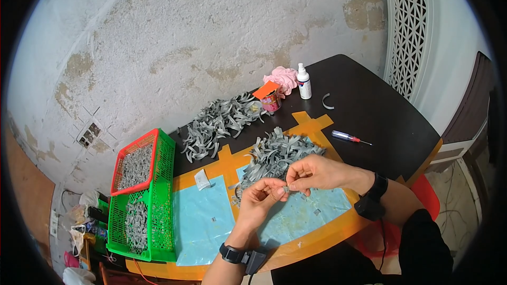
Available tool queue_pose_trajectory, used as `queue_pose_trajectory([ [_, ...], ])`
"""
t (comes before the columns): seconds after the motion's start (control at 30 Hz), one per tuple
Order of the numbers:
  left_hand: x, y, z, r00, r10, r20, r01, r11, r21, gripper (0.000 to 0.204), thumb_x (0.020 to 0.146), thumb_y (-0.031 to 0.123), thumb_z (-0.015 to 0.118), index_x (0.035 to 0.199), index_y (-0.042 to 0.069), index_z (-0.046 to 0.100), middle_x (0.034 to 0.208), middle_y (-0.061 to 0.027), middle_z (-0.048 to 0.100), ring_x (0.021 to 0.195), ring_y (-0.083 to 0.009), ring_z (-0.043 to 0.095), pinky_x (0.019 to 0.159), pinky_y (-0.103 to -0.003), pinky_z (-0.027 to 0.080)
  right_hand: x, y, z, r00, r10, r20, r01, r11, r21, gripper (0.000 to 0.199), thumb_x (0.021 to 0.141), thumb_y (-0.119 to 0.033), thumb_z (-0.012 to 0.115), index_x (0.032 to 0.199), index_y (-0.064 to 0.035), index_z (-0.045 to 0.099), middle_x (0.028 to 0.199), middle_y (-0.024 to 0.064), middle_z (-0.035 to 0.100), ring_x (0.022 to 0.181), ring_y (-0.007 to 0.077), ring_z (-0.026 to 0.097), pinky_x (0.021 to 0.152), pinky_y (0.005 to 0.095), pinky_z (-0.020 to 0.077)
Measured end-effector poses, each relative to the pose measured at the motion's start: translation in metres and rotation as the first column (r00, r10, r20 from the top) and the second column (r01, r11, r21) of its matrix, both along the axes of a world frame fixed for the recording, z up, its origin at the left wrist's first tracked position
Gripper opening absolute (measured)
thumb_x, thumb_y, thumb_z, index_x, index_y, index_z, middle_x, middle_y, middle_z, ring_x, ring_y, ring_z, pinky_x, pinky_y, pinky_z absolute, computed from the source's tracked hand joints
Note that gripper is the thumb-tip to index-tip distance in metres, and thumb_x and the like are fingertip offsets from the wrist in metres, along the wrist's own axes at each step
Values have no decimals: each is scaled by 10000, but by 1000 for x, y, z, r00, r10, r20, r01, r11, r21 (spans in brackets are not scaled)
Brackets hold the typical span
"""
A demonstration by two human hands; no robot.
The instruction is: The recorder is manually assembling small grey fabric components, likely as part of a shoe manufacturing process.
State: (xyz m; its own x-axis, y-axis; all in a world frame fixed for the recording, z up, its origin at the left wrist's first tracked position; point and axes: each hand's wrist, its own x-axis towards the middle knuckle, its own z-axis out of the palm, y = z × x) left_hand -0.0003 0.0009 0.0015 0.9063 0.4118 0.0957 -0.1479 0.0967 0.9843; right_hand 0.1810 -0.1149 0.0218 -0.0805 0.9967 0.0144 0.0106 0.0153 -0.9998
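Note:
My left hand [260, 198] and my right hand [312, 173] meet above the front part of the table. Between their fingertips they pinch a small grey piece [285, 189], too small to tell its kind. Just beyond the hands lies a heap of curved grey strips [277, 153]. Beneath them a light blue sheet [288, 221] is taped down with wide orange-yellow tape [301, 244]. Two tiny grey bits rest on the blue sheets, one of them a grey bit [317, 211] below my right hand.
At left, a green basket [163, 200] and a red-rimmed basket [152, 171] hold many small grey pieces. Farther back are another strip heap [222, 124], a tin [271, 101], pink cloth [283, 78] and spray bottle [304, 84]. A screwdriver [348, 137] lies right; a white packet [202, 180] left.

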Motion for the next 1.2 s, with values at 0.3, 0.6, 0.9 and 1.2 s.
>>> queue_pose_trajectory([
  [0.3,0,-4,2,998,63,13,-62,998,-7,125,886,19,596,1009,-5,599,887,-61,648,791,-124,613,726,-247,496,1,0,5,984,-34,-176,25,998,-51,155,844,-82,659,919,20,569,784,70,641,665,119,630,599,248,534],
  [0.6,2,-9,-1,976,204,73,-213,964,157,172,883,29,612,1050,-13,622,903,-28,635,840,-76,593,751,-205,469,-9,4,-7,972,-150,-178,152,988,-2,153,853,-94,658,908,22,574,808,81,652,660,117,628,612,234,525],
  [0.9,1,-9,2,973,231,16,-231,962,146,187,878,26,618,1053,-35,636,938,-75,651,833,-116,632,745,-230,509,-9,5,-13,960,-183,-211,191,981,21,109,870,-73,632,906,16,579,837,78,655,674,107,619,612,224,510],
  [1.2,4,-7,1,963,254,87,-258,965,44,121,913,31,564,1004,-46,579,936,-103,648,820,-146,638,756,-260,542,-21,9,-11,961,-264,-87,276,941,198,76,866,-42,621,909,8,584,842,64,657,777,103,648,600,211,493],
])
